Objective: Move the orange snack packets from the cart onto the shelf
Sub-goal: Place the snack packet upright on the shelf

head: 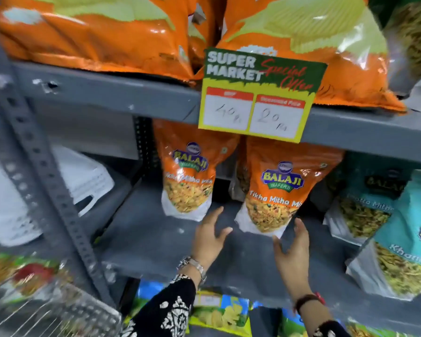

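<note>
Two orange snack packets stand upright on the grey shelf [144,237]: one at the left [188,171] and one at the right [281,188], nearer the front. My left hand [210,235] hovers over the bare shelf between them, fingers spread and holding nothing. My right hand [293,251] is open just below and to the right of the right packet's bottom corner, its fingertips close to it. The wire cart [49,310] shows at the lower left with packets in it, blurred.
Large orange bags [95,37] fill the shelf above, with a yellow and green price card [258,96] hanging off its edge. Teal packets [404,242] stand at the right. A grey perforated upright [46,190] crosses the left. Blue and yellow packets [219,312] lie below.
</note>
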